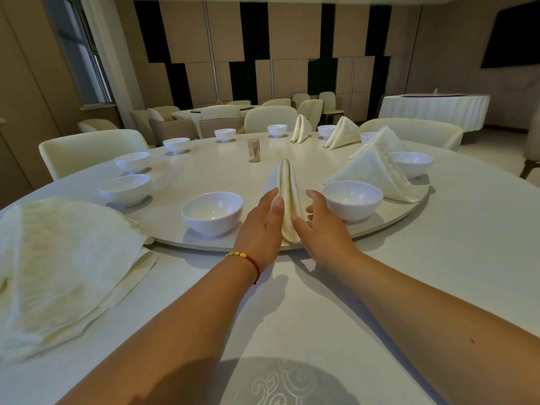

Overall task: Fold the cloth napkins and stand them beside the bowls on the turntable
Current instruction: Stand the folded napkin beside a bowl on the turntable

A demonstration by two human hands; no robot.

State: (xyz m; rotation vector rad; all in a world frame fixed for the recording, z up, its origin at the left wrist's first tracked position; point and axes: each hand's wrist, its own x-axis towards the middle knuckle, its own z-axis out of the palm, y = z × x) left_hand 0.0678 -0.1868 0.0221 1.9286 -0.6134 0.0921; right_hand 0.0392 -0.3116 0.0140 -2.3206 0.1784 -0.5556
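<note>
1. We have the napkin (287, 200) standing between our two hands at the near edge of the turntable (204, 168). Its long axis runs away from us, tip pointing toward the centre, base toward us.
2. Our left hand (261, 229) lies flat against the napkin's left side, fingers straight and relaxed, gripping nothing. Our right hand (324, 226) sits just beside its right side, fingers loose and spread. We cannot tell whether it touches the cloth.
3. Both hands are about equally near, so we judge either could steady it.
4. The napkin sits between the near bowl (212, 211) and the right bowl (352, 200), closer to the right one.
5. It looks pale cream, folded to a narrow upright cone with a centre crease and hemmed edges.
6. The unfolded stack (64, 264) waits at our left.
</note>
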